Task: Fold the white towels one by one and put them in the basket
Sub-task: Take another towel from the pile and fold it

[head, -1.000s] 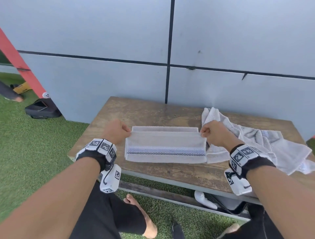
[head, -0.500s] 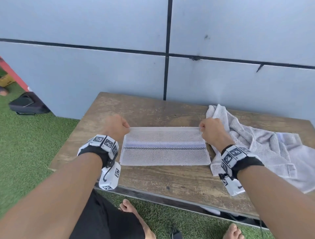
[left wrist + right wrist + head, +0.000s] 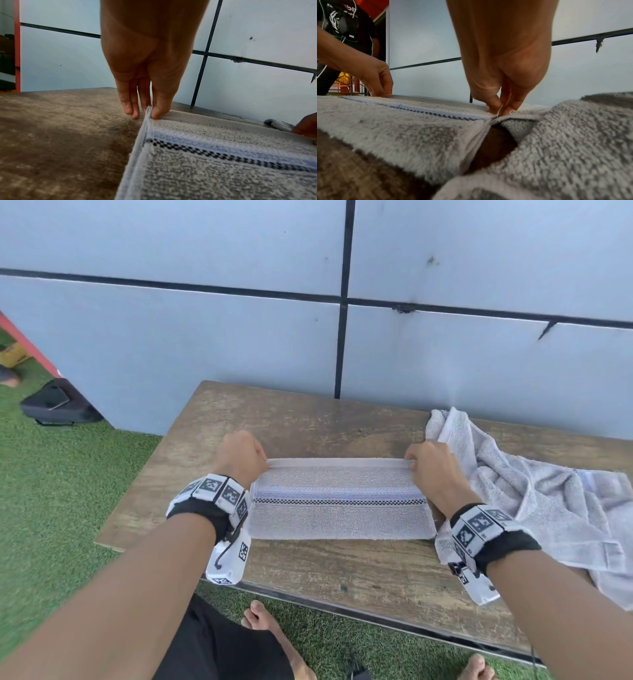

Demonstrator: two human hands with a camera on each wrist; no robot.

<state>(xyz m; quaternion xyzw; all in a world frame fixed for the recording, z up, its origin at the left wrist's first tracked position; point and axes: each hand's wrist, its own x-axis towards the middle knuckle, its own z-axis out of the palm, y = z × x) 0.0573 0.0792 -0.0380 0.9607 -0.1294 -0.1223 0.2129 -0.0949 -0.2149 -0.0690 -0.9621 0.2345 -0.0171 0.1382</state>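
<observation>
— Progress, as far as could be judged?

— Early to middling. One striped white towel [image 3: 339,505] lay on the wooden table [image 3: 308,419], between its near and far edges, doubled into a long band with the checked stripe running along it. Both far corners were pinched: the left hand [image 3: 241,458] had thumb and fingertips closed on the stacked layers at the left far corner, and the right hand [image 3: 431,470] nipped the right far corner the same way.

— So that fold was done?

— It looked laid down, with the edges matched, but the hands had not let go. I judged at least one more fold across the length was wanted before it could be carried off.

— And the rest?

— A crumpled heap of white towels [image 3: 548,508] sat toward the table's right edge, touching the folded one's right end and lying under the right wrist. None of it was folded. How many towels made the heap could not be told.

— The basket?

— Not clearly seen. A yellow slatted thing [image 3: 344,79] showed beyond the table's left end in the right wrist view; whether that was the basket, or whether it held anything, I could not tell.
</observation>
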